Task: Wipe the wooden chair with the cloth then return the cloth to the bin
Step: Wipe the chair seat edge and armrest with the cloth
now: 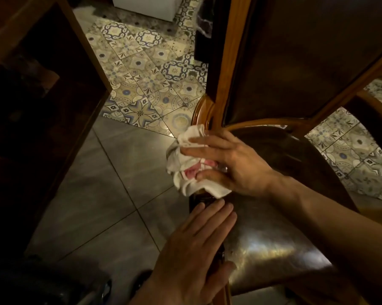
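The wooden chair (271, 245) fills the right half of the view, with a shiny dark seat and a padded back in an orange-brown frame. My right hand (227, 164) presses a bunched white cloth (186, 164) with pink marks against the seat's left edge, close to the back post. Lower down, my left hand (192, 252) lies flat over the same edge of the seat, fingers together and holding nothing. No bin that I can make out is in view.
Dark wooden furniture (38, 111) stands on the left. Between it and the chair runs grey and patterned tiled floor (110, 172). A white box-like object (146, 5) sits at the top. Dark shapes lie at the bottom left.
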`<state>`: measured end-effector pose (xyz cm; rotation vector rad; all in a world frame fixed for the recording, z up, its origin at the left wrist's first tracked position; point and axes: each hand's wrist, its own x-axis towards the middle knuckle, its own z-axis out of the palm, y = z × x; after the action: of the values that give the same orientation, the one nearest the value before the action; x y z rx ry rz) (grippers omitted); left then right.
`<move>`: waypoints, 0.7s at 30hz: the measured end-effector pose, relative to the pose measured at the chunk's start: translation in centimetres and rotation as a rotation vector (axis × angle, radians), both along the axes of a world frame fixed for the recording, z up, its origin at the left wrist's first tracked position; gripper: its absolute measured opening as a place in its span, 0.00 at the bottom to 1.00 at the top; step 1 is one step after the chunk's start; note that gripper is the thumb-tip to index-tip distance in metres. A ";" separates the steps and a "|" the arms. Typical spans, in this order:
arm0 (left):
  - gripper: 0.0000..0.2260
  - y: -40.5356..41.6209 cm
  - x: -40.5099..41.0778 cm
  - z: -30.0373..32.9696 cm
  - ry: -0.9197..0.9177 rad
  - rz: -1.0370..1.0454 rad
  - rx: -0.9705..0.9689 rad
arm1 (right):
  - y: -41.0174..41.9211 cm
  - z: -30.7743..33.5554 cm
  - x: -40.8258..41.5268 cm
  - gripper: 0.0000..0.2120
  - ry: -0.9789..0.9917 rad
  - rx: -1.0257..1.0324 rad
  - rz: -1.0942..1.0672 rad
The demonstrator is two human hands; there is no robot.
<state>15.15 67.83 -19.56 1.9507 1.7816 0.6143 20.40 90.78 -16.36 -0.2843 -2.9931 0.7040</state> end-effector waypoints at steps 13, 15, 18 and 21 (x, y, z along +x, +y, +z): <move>0.34 0.1 0.1 -0.4 0.051 0.001 -0.035 | 3.8 0.2 -3.5 0.33 -0.100 0.070 -0.174; 0.34 0.0 0.6 -0.3 0.050 -0.002 -0.025 | 3.1 0.4 -1.9 0.38 -0.115 0.064 -0.161; 0.34 0.2 0.0 -0.2 0.057 0.005 -0.047 | 2.2 0.3 -1.1 0.38 -0.115 0.028 -0.159; 0.33 0.2 -0.1 0.3 0.091 -0.005 -0.060 | 1.1 0.4 -0.5 0.31 -0.048 -0.004 -0.161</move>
<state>15.04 67.99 -19.24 1.9706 1.8276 0.4715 19.90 91.84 -15.96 -0.5425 -2.9694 0.6966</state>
